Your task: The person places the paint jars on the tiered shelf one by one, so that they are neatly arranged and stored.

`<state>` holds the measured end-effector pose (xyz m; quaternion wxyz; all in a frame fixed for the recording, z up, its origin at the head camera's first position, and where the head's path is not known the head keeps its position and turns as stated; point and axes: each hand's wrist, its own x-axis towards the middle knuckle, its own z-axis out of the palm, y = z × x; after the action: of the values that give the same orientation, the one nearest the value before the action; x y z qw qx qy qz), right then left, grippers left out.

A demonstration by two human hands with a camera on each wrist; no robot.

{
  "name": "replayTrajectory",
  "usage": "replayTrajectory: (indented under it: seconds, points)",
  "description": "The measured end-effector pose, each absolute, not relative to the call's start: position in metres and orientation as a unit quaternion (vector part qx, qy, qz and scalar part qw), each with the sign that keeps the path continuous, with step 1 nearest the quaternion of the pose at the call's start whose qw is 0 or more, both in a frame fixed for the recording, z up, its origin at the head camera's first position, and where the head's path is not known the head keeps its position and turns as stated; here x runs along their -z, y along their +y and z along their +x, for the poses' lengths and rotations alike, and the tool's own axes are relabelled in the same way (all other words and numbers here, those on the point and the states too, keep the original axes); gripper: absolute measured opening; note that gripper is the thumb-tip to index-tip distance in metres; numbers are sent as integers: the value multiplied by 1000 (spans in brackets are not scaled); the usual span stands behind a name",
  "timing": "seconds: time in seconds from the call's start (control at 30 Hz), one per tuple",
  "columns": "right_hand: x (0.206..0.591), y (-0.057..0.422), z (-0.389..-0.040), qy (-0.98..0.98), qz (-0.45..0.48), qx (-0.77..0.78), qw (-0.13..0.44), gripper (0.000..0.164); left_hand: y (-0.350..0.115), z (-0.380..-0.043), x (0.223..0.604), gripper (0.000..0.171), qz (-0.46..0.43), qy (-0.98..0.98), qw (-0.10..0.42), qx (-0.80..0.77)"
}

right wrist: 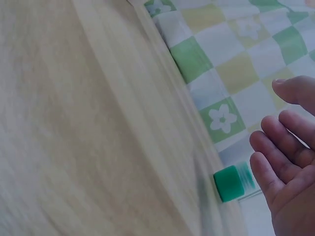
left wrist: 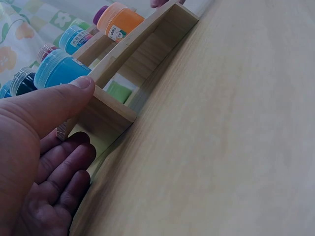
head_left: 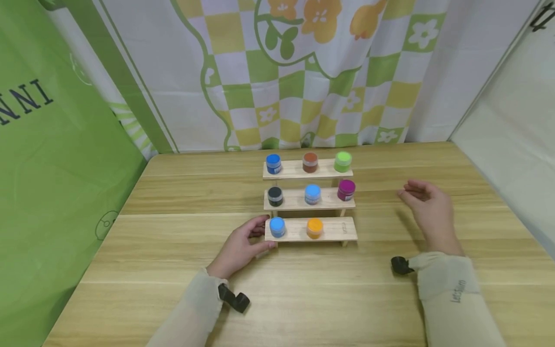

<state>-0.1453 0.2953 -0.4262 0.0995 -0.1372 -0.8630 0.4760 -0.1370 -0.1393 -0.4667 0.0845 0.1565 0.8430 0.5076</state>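
Note:
A three-tier wooden rack [head_left: 331, 233] stands on the table with small paint jars on its steps. My left hand [head_left: 238, 246] holds the left end of the lowest step, thumb at the front corner and fingers around the end. Close above that thumb [left wrist: 74, 93] sits a light-blue jar [left wrist: 54, 69], with an orange jar [head_left: 315, 229] to its right. My right hand [head_left: 433, 212] hovers to the right of the rack, fingers loosely bent, nothing in its grasp. Beyond its fingers a green jar [right wrist: 229, 183] stands on the table in the right wrist view; the hand hides it from the head view.
Dark-blue [head_left: 273, 165], brown [head_left: 310, 163] and light-green [head_left: 343, 162] jars stand on the top step. Black [head_left: 275, 196], light-blue [head_left: 312, 194] and purple [head_left: 346, 191] jars occupy the middle one. A checked curtain [head_left: 286, 106] hangs behind the wooden table [head_left: 195, 188].

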Motion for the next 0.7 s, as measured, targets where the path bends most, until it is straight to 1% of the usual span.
replayTrajectory:
  seconds: [0.37,0.7]
  points:
    - [434,305,-148,-830,-190,-508,131,59,-139,-137,466,69,158,843,84,-508]
    - [438,313,-148,-799,-239,-534,138,61,-140,-137,467,70,161,838,87,-513]
